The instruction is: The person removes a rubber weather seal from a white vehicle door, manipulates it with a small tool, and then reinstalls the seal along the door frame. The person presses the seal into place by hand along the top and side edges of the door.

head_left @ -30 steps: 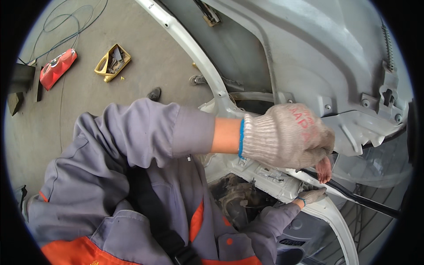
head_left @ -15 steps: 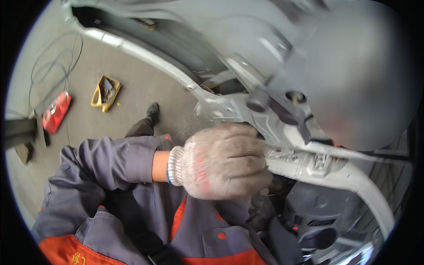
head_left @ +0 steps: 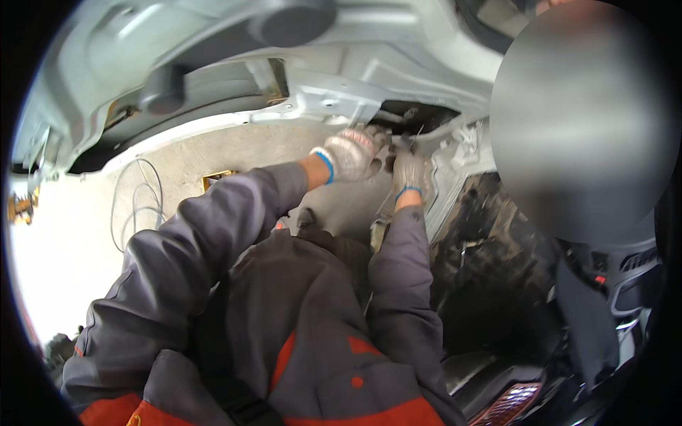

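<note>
My left hand [head_left: 352, 153], in a whitish knit work glove with a blue-edged cuff, is stretched forward to the pale metal door-frame panel [head_left: 323, 103]. Its fingers curl closed at the lower edge of a dark opening [head_left: 415, 115] in that panel. Close beside it on the right, my gloved right hand [head_left: 409, 172] points up toward the same opening. Its fingers are bent together around a small dark thing [head_left: 403, 143], too blurred to name. What the left fingers grip is hidden. A thin wire-like piece [head_left: 418, 133] stands up by the right fingertips.
Dark grips [head_left: 295, 21] jut from the panel overhead. To the right lies the vehicle's stained dark floor [head_left: 497, 248], with a grey console [head_left: 621, 284] beyond. A coiled cable [head_left: 138, 202] and a yellow container [head_left: 215, 179] are on the ground at left.
My view has swung around, and the panel now spans the top. My left hand has gone from close to my chest out to the opening. My right hand has come into view beside it.
</note>
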Motion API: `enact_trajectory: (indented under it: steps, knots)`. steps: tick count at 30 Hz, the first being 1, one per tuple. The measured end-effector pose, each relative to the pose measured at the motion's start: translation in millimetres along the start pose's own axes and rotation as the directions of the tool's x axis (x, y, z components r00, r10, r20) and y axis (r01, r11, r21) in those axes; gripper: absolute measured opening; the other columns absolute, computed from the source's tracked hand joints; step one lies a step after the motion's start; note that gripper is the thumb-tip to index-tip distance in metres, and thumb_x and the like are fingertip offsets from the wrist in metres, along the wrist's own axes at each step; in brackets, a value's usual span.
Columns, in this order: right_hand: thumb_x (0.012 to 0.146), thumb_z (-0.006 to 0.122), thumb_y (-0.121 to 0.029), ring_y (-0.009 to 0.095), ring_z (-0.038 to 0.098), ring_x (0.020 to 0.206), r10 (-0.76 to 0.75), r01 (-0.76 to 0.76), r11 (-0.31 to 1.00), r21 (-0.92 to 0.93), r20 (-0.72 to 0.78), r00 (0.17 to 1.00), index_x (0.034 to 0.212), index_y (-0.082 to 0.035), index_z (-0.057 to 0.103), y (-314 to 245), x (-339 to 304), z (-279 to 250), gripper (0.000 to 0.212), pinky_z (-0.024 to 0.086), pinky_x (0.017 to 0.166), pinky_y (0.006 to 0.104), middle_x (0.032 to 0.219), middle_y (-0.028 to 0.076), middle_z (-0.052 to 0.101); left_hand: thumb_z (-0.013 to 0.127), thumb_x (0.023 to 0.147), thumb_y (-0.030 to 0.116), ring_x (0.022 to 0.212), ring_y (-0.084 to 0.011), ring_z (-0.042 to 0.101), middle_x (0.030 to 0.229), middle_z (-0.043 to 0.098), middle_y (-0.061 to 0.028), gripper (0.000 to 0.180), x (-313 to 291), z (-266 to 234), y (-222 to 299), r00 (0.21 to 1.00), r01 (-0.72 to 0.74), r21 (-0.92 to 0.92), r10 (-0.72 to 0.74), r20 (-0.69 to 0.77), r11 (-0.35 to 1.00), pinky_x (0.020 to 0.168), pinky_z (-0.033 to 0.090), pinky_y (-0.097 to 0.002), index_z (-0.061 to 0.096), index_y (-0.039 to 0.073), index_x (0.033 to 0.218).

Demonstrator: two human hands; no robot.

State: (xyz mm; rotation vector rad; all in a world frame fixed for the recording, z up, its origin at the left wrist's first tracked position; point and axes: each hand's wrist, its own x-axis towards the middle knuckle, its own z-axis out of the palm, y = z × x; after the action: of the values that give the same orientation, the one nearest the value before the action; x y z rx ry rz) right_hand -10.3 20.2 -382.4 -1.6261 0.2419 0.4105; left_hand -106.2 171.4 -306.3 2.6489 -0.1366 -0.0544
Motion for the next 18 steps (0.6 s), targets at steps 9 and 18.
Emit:
enact_trajectory:
  steps: [9,18]
  knots:
    - [0.099,0.051,-0.025,0.033,0.071,0.091,-0.139,0.165,0.984,0.061,-0.306,0.942,0.129,0.0,0.062,-14.2,97.8,26.1,0.04,0.054,0.079,0.0426,0.105,0.022,0.073,0.067,0.089,0.04,0.135,-0.0408,0.054,0.149,0.052,-0.0264,0.08,43.3,-2.6,8.3,0.896,0.434,-0.329,-0.362,0.257,0.839,0.11,0.047,-0.0445,0.039,0.004,0.154]
    - [0.099,0.052,-0.022,0.039,0.069,0.107,-0.323,0.231,0.943,-0.24,-0.494,0.807,0.132,-0.002,0.063,-12.4,134.6,28.2,0.041,0.052,0.093,0.0426,0.119,0.025,0.072,0.068,0.09,0.014,0.136,-0.0404,0.054,0.145,0.055,-0.0264,0.069,-59.3,55.3,-27.0,0.981,0.195,-0.555,-0.168,0.1,0.809,0.112,0.046,-0.0467,0.04,0.0,0.152]
